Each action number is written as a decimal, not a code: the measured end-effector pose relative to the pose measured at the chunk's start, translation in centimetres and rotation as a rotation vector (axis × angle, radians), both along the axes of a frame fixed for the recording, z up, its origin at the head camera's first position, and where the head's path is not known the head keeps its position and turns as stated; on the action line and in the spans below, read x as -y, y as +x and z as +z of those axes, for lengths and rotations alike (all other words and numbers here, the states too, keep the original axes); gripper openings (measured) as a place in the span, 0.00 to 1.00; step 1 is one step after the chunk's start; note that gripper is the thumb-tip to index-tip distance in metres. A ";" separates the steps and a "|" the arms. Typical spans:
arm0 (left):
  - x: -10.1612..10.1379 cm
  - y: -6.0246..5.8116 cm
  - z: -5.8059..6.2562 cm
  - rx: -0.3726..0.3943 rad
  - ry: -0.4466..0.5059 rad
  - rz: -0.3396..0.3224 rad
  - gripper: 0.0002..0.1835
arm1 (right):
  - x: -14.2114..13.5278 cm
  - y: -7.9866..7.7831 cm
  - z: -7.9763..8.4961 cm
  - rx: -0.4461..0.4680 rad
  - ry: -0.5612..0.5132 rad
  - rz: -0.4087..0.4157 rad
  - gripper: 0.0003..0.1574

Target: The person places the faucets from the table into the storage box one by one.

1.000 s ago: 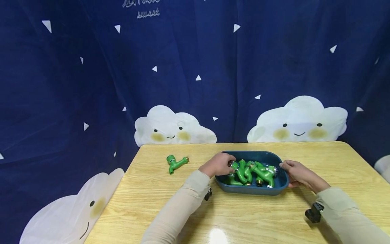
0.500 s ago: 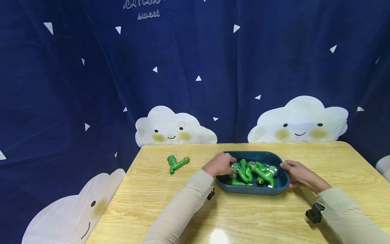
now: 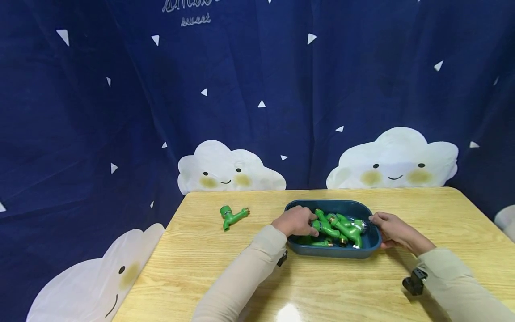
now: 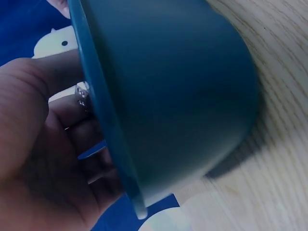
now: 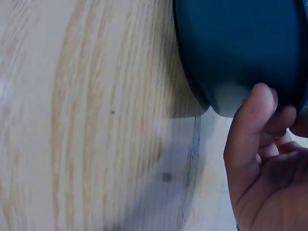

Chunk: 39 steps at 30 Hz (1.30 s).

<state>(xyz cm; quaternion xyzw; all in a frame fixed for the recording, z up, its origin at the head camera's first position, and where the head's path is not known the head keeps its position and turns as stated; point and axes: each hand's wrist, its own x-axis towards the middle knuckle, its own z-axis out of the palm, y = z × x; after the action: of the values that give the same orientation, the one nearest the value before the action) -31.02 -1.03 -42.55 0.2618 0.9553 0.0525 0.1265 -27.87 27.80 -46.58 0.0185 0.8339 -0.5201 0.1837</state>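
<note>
A dark blue-green oval basin [image 3: 330, 252] rests on the table with several green plastic faucets [image 3: 352, 230] piled inside. My left hand [image 3: 297, 221] reaches over the basin's left end and grips one faucet [image 3: 327, 229] by its capped end. In the left wrist view, the basin's outer wall [image 4: 178, 86] hides most of that faucet; only a shiny bit shows between the fingers [image 4: 67, 108]. At the opposite end, my right hand [image 3: 396, 230] holds the basin's rim. The right wrist view has its fingers [image 5: 250, 115] against the basin wall [image 5: 236, 48].
A single green faucet [image 3: 233, 218] lies on the wooden table [image 3: 193, 264], left of the basin. Behind the table hangs a dark blue curtain [image 3: 241, 67] with white triangles and smiling clouds. A small black camera sits at each wrist.
My left hand has moved slightly right and lower into the basin, and the faucet it holds has shifted and turned with it. The right hand stays at the rim.
</note>
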 end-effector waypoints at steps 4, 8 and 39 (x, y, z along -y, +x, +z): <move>0.1 0.1 0.0 -0.002 -0.003 -0.022 0.32 | -0.1 0.0 0.0 -0.001 -0.007 0.008 0.23; 0.4 0.0 0.0 -0.015 0.016 -0.046 0.32 | -0.2 0.0 0.1 -0.004 -0.013 0.017 0.23; 10.4 0.2 1.7 -0.209 0.424 -0.056 0.16 | -0.2 -0.1 -0.2 -0.004 -0.008 0.010 0.23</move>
<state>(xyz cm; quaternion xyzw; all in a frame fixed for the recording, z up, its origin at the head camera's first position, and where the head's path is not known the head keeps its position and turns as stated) -30.84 -11.44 -40.87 0.3127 0.9234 0.2208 -0.0294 -27.94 28.02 -46.75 0.0125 0.8321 -0.5227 0.1850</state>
